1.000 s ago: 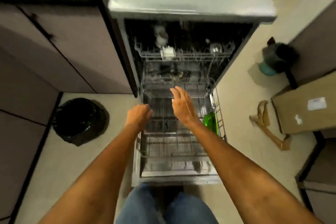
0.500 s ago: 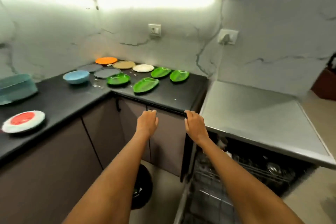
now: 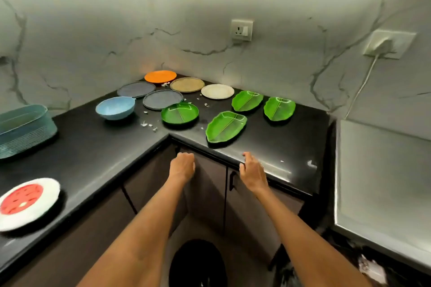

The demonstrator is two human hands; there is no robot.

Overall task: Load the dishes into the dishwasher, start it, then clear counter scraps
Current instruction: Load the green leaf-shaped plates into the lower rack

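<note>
Head view: both hands are held empty at the black counter (image 3: 93, 147) edge.
Left hand (image 3: 182, 166) is loosely curled, right hand (image 3: 253, 171) half spread; the nearest leaf-shaped green dish (image 3: 225, 126) is set just beyond them.

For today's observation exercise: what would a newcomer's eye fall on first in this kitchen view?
Probably the bright green leaf-shaped dishes on the black counter near the corner, with an orange plate by the wall behind them. Next, the red-and-white plate at the counter's near left edge. Both bare hands, left and right, hang empty just before the counter's front.
</note>
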